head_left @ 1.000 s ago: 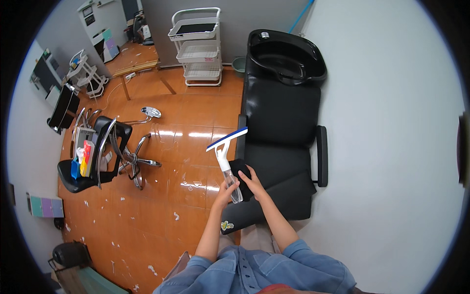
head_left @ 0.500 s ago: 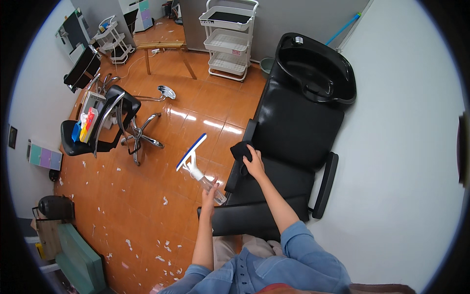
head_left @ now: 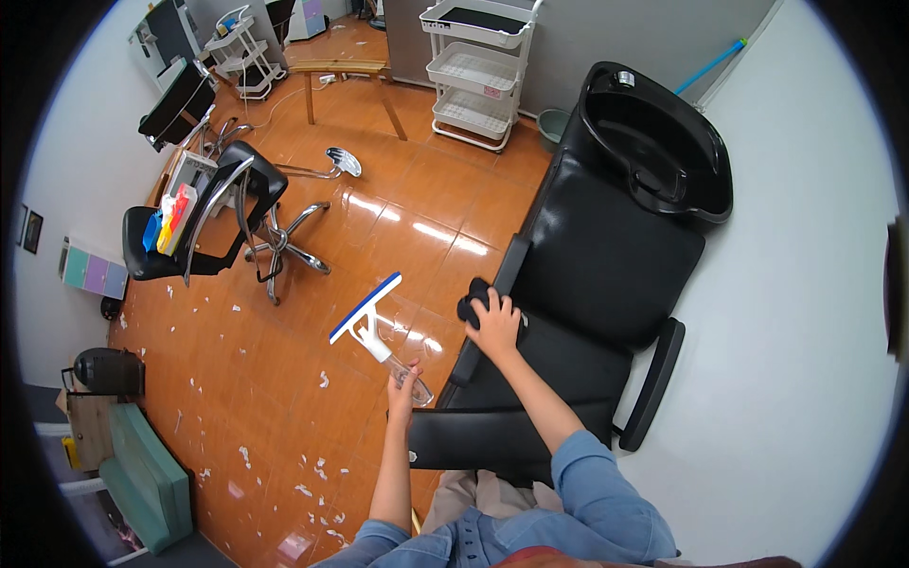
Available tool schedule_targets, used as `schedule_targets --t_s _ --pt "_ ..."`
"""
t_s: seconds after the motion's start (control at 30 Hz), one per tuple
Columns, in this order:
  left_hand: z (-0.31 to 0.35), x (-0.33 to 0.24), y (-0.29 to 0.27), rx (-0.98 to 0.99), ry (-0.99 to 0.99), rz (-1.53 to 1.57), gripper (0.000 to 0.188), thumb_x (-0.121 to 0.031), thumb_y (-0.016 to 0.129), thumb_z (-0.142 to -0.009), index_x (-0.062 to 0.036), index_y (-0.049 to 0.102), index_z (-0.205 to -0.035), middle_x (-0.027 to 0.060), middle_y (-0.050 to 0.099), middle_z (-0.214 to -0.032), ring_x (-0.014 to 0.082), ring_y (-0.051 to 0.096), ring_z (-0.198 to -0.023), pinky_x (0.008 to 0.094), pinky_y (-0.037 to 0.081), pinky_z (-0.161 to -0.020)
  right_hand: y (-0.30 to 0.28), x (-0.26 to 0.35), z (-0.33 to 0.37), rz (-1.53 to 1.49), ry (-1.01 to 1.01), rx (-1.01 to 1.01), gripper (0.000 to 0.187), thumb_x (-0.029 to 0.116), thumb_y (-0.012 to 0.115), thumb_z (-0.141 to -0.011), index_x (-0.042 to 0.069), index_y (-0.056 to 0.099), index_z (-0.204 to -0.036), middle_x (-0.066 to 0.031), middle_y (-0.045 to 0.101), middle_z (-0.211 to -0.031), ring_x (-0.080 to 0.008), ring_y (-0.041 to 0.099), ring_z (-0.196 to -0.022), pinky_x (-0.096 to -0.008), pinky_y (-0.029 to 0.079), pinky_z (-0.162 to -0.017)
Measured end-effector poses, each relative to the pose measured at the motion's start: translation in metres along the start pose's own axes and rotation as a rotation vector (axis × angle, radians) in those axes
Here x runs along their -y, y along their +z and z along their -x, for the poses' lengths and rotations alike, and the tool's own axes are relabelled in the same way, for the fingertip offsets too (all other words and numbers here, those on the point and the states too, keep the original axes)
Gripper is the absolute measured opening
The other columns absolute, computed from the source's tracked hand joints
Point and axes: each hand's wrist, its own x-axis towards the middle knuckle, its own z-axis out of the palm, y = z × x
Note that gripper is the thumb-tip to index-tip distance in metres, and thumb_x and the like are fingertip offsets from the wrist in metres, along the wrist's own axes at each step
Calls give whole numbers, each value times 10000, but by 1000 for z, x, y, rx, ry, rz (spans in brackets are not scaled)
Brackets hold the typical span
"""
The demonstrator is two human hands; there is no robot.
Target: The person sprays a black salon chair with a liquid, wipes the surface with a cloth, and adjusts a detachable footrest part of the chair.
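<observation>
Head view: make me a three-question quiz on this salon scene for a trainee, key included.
1. Multiple choice. What does the right hand hold?
a) a comb
b) a black cloth
c) a hairdryer

2. True or false: the left hand holds the spray-bottle squeegee by its clear bottle.

3. Fill in the blank: the white rolling trolley against the grey wall has ___ trays.

Key: 1. b; 2. true; 3. three.
</observation>
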Motion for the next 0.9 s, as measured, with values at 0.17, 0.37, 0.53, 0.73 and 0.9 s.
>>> schedule_targets --t_s 0.17,0.37,0.53,0.73,0.9 --pt "-1 7 -5 -56 24 -34 310 -233 643 -883 -36 571 -1111 52 629 -1071 134 575 -967 285 432 -843 3 21 70 -179 -171 -17 481 388 762 -591 213 639 -1022 -94 499 -1218 -310 475 -1030 -434 410 -763" --pt "-6 15 9 -30 -24 -21 302 -244 639 -888 -39 571 -1098 49 627 -1059 134 572 -930 288 442 -813 6 -6 43 -272 -290 -1 470 338 778 -567 205 643 -996 -89 509 -1175 -297 477 -1025 -417 408 -780" --pt "-14 15 29 25 -42 -31 324 -271 620 -890 -54 547 -1119 45 622 -1115 163 587 -976 339 434 -861 11 -39 -10 -177 -209 -89 451 335 762 -589 201 628 -998 -85 488 -1190 -305 438 -1087 -430 399 -810" --pt "-11 14 50 53 -66 -5 267 -236 650 -883 -56 591 -1070 18 604 -915 94 557 -858 248 437 -756 11 -81 -93 -34 5 -122 475 295 739 -655 209 596 -1099 -94 474 -1243 -322 438 -1122 -450 413 -843" --pt "2 20 48 98 -33 21 272 -234 644 -888 -54 591 -1084 16 600 -903 95 558 -849 245 432 -769 7 -69 -98 33 125 -86 454 315 746 -660 213 600 -1077 -88 480 -1233 -308 458 -1057 -450 421 -812"
